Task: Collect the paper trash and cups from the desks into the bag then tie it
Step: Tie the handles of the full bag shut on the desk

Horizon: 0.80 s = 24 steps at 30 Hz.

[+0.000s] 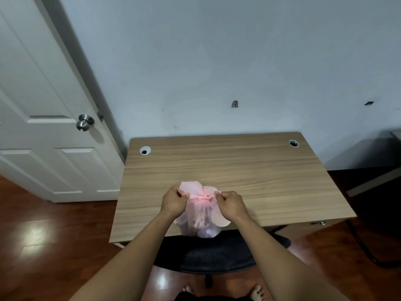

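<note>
A translucent pink plastic bag (200, 222) hangs in front of the wooden desk (238, 168), near its front edge, bulging with pale shapes inside. Its top is gathered into a twisted knot between my hands. My left hand (173, 202) pinches the left strip of the bag's top, fingers curled round it. My right hand (230, 203) pinches the right strip the same way. The two strips stretch taut from the knot, one to each hand.
A black round chair seat (217, 255) is tucked under the desk's front edge. A white door (43, 118) with a metal knob stands at the left. Dark furniture (373, 181) sits at the right. My bare feet (257, 293) show on the glossy wooden floor.
</note>
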### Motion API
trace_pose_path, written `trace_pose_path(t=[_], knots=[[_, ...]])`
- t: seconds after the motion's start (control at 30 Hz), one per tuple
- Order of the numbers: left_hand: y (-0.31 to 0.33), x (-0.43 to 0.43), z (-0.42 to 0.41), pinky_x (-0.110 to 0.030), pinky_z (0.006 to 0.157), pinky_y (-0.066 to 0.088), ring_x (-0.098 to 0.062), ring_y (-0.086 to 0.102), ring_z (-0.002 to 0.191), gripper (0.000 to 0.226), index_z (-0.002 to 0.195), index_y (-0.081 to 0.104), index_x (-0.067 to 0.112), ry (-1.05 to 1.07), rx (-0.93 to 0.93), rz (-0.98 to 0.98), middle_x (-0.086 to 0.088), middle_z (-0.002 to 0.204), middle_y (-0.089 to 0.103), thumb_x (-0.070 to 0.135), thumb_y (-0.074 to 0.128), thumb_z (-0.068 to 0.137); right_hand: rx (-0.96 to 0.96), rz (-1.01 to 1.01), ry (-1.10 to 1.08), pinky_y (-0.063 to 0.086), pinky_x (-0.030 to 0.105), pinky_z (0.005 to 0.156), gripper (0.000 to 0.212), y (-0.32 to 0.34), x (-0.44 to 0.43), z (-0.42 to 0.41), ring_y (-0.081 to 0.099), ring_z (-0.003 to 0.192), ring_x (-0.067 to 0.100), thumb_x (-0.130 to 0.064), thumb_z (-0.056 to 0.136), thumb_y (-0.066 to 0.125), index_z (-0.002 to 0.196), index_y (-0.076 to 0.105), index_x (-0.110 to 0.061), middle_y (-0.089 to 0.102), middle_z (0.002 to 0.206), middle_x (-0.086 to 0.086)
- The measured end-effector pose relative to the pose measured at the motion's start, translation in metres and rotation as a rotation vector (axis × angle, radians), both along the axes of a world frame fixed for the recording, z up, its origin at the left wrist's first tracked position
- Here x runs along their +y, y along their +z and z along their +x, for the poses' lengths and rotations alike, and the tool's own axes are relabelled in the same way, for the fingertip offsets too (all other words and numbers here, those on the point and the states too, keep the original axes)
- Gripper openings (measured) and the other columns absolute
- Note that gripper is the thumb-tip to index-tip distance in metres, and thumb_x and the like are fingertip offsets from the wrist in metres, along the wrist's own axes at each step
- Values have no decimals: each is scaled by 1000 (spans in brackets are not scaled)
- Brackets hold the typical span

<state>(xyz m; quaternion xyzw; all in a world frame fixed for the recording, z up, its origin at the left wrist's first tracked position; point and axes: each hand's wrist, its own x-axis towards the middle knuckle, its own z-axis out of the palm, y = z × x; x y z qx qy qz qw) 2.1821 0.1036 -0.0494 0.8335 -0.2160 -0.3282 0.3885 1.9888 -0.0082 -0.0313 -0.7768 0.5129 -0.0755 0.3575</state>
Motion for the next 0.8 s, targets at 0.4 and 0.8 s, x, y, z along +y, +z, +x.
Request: trace_pose_path(t=[0.4, 0.8], knots=[[13, 9, 0, -28, 90, 50, -10, 64, 101, 33, 118, 82, 31, -540, -223, -197, 5, 106, 76, 33, 63, 91, -288, 78, 133, 56, 37, 91, 39, 32, -27, 7, 76, 93, 12, -31, 115, 50, 100, 86, -23, 84, 99, -9], [43, 13, -21, -33, 78, 50, -6, 57, 79, 30, 84, 76, 23, -437, -401, -313, 2, 81, 64, 49, 75, 98, -443, 174, 270, 58, 39, 104, 35, 44, -55, 18, 78, 111, 12, -20, 114, 53, 97, 83, -15, 85, 108, -11]])
